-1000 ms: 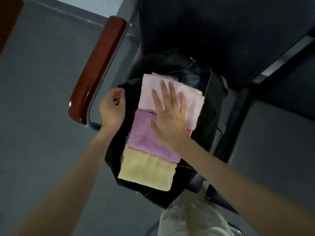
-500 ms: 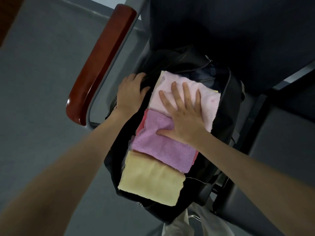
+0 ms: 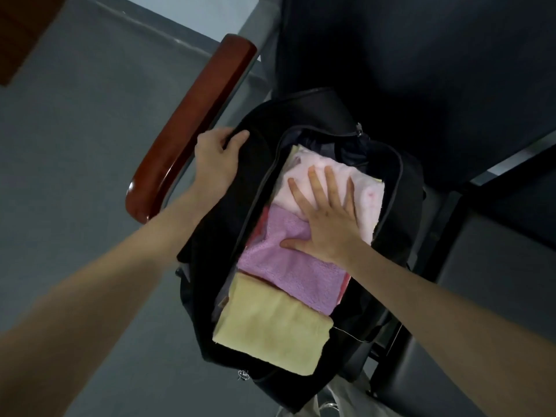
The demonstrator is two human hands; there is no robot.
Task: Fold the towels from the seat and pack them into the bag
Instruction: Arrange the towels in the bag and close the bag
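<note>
Towels sit folded in the open black bag (image 3: 264, 182) on the dark seat (image 3: 496, 266), three of them in a row. Starting at the left, a wooden armrest (image 3: 192, 121) runs beside the bag, over the grey floor (image 3: 75, 161). Just right of it, the left hand (image 3: 215, 159) grips the bag's flap, fingers curled over its edge, thumb on top. Moving across, the yellow towel (image 3: 270, 329) lies nearest the viewer, the purple towel (image 3: 288, 266) in the middle, partly over it, and the pink towel (image 3: 313, 179) at the far end, below the zip. Over on the right, the right hand (image 3: 326, 219) presses flat on pink and purple, fingers spread straight, holding nothing.
</note>
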